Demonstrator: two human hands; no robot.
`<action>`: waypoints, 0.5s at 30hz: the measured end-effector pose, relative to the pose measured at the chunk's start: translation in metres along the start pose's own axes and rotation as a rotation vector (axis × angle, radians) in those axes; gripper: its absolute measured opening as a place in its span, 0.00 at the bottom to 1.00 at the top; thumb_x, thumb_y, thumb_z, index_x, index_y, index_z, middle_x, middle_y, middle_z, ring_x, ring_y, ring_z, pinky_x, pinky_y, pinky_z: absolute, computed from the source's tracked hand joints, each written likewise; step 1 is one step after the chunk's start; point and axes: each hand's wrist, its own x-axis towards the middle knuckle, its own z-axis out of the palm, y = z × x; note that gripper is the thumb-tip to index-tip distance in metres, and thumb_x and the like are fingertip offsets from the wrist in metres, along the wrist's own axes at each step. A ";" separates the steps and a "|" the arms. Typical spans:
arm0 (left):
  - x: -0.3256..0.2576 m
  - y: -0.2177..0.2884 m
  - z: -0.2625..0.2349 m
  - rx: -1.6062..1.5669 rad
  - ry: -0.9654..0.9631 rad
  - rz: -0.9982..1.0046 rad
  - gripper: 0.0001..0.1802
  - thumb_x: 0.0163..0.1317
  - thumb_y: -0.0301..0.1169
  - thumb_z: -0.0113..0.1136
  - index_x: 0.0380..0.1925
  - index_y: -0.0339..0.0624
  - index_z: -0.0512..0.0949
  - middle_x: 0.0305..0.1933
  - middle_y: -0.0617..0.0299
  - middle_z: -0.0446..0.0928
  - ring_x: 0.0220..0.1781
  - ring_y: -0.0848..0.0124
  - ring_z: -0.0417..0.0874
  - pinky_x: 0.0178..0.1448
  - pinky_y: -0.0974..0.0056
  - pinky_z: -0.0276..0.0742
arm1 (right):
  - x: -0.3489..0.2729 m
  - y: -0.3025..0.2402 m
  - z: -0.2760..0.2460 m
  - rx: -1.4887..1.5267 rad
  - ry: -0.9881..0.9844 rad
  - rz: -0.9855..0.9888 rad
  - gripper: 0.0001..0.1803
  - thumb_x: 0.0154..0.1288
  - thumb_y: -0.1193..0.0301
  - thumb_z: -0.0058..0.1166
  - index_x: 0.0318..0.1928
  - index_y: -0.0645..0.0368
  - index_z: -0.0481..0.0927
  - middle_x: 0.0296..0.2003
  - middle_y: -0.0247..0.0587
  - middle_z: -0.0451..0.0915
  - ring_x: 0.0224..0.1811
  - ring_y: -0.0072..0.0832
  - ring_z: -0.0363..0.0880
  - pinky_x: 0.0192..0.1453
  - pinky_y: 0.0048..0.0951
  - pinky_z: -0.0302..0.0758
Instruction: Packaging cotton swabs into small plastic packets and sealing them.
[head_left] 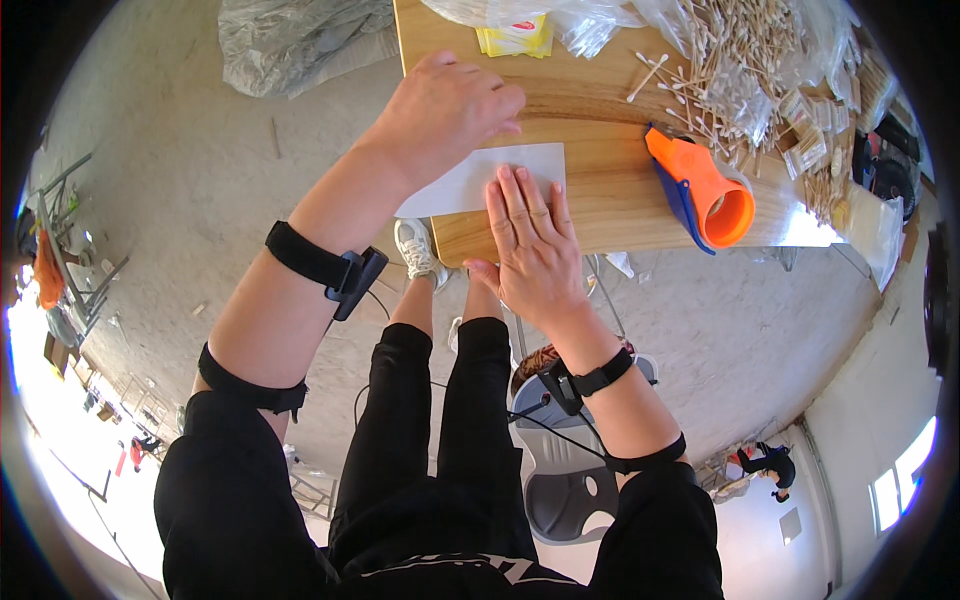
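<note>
A white sheet of paper (pixel 545 155) lies at the left end of the wooden table, with its left corner sticking out past the edge. My right hand (pixel 535 240) rests flat on the sheet's near side, fingers stretched out and thumb apart. Over the sheet's far left side is my left hand (pixel 455 105), its fingers curled. Whatever those fingers may hold is hidden. To the right of the paper stands an orange and blue tape dispenser (pixel 695 180).
Many loose cotton swabs (pixel 735 60) and small clear packs (pixel 810 130) heap up at the table's right. A yellow packet (pixel 515 38) lies at the far side near plastic bags. Below the near edge stands a grey chair (pixel 560 460). Plastic sheeting (pixel 290 45) covers floor at left.
</note>
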 end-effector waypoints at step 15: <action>0.003 0.011 -0.024 0.131 -0.178 0.024 0.05 0.56 0.33 0.58 0.32 0.48 0.78 0.26 0.64 0.77 0.36 0.66 0.81 0.47 0.63 0.70 | 0.028 0.003 -0.002 -0.062 0.047 -0.020 0.47 0.60 0.44 0.51 0.70 0.63 0.58 0.72 0.44 0.56 0.77 0.37 0.48 0.78 0.49 0.41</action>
